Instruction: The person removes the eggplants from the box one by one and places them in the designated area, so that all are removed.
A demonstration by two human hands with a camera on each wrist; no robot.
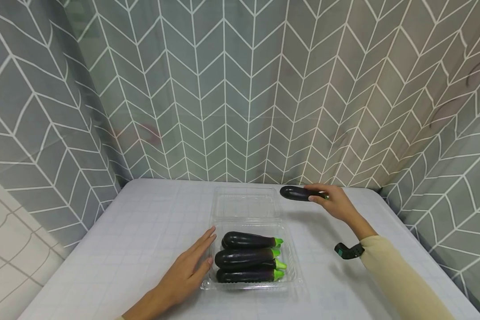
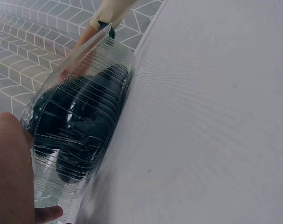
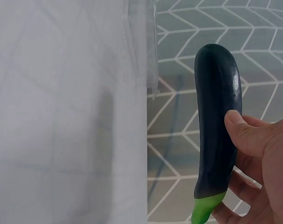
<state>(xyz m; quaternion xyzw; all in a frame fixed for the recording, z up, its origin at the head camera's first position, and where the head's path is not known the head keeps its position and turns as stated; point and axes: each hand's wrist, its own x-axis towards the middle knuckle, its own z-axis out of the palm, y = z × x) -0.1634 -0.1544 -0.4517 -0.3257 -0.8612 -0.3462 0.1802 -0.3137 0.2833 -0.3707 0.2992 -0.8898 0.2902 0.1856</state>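
A clear plastic clamshell box (image 1: 294, 280) lies open on the white table, its lid (image 1: 246, 203) flat behind it. Several dark purple eggplants (image 1: 246, 258) with green stems lie side by side in the box. My left hand (image 1: 192, 266) rests flat against the box's left side with fingers straight; the left wrist view shows the ribbed box wall (image 2: 80, 135) against that hand (image 2: 10, 172). My right hand (image 1: 331, 200) grips one more eggplant (image 1: 298, 193) just above the table at the back right, beside the lid. In the right wrist view the thumb (image 3: 246, 135) presses on this eggplant (image 3: 218, 116).
The white table (image 1: 144, 231) is ringed by a grey curtain (image 1: 240, 89) with a white chevron pattern, hanging close behind and on both sides. A black wrist device (image 1: 349, 251) sits on my right arm's cream sleeve.
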